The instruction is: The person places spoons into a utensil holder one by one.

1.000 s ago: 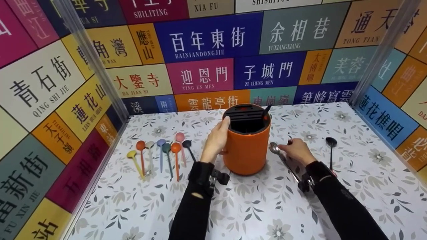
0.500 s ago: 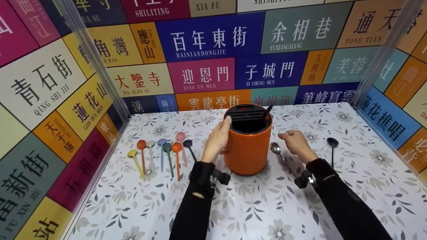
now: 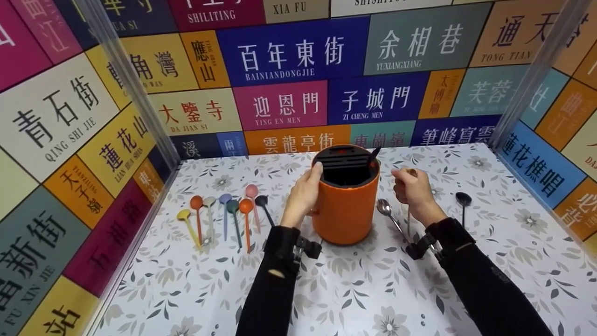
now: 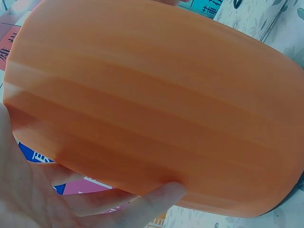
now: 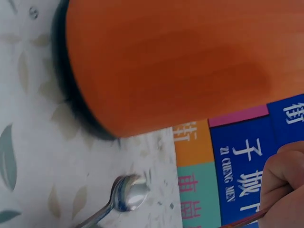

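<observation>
In the head view, my left hand [image 3: 302,196] grips the left side of an orange utensil holder [image 3: 345,214], thumb up by its rim. The holder stands upright, its black slotted insert [image 3: 343,161] on top; a dark piece [image 3: 374,154] sticks up at the right of the rim. My right hand [image 3: 416,193] is raised to the right of the holder, apart from it. It pinches a thin-handled spoon [image 3: 409,224], whose upper end is mostly hidden by the fingers. Below that hand a shiny metal spoon [image 3: 385,208] lies on the table.
Several colored spoons lie in a row at the left, among them a yellow spoon [image 3: 184,215] and a pink spoon [image 3: 252,192]. A black spoon [image 3: 463,200] lies far right. Printed walls [image 3: 284,60] enclose the back and sides of the floral-covered table [image 3: 354,298].
My right hand has risen from the table beside the metal spoon, lifting the thin-handled spoon upright. The left hand and the utensil holder have stayed in place.
</observation>
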Motion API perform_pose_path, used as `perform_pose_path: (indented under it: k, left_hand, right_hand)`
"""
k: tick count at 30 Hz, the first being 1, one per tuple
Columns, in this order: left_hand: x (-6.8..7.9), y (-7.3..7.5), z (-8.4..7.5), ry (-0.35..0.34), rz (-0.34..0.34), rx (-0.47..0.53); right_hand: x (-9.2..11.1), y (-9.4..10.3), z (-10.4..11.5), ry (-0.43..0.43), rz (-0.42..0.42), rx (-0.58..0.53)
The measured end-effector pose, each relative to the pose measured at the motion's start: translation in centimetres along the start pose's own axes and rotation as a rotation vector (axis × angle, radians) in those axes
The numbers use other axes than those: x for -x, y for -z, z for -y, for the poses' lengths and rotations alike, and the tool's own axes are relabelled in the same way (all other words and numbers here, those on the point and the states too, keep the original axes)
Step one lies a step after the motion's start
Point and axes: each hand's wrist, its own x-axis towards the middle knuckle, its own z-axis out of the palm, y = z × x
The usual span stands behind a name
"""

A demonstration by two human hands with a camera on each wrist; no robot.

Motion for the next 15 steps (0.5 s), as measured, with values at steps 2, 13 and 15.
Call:
perform_pose_path:
  k: [2, 13, 15]
  left_hand:
    - [0.0, 0.0, 0.0, -0.002, 0.004, 0.007]
    - [0.2, 0.2, 0.0, -0.015, 0.034, 0.034]
    - [0.2, 0.1, 0.1, -0.015, 0.037, 0.032]
  right_hand:
    - [0.0, -0.5, 0.4, 0.033, -0.002, -0.061]
    - [0.7, -3.3, 2.9, 0.243, 0.096, -0.301]
    - [0.9, -3.6, 3.3, 0.263, 0.106, -0.335]
